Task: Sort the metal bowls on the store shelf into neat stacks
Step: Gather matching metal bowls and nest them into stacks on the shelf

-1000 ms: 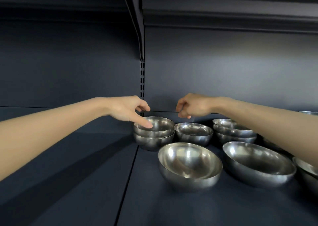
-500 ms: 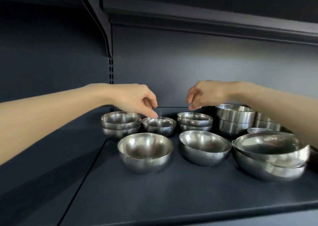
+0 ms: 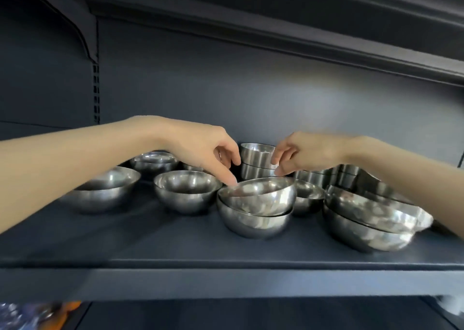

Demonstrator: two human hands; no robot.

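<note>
— Where's the top bowl (image 3: 258,196)?
— Tilted inside a lower bowl (image 3: 253,223), middle of the shelf (image 3: 175,251); bare surface runs to the front edge.
— Fingers?
— Left hand (image 3: 200,148) and right hand (image 3: 308,151) curl at its rim; whether they grip, cannot tell.

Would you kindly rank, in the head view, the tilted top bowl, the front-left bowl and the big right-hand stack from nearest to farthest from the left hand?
1. Tilted top bowl, in the middle: the left hand's fingers reach its rim.
2. Front-left bowl, far left, front row.
3. Big right-hand stack, far right, front row.
</note>
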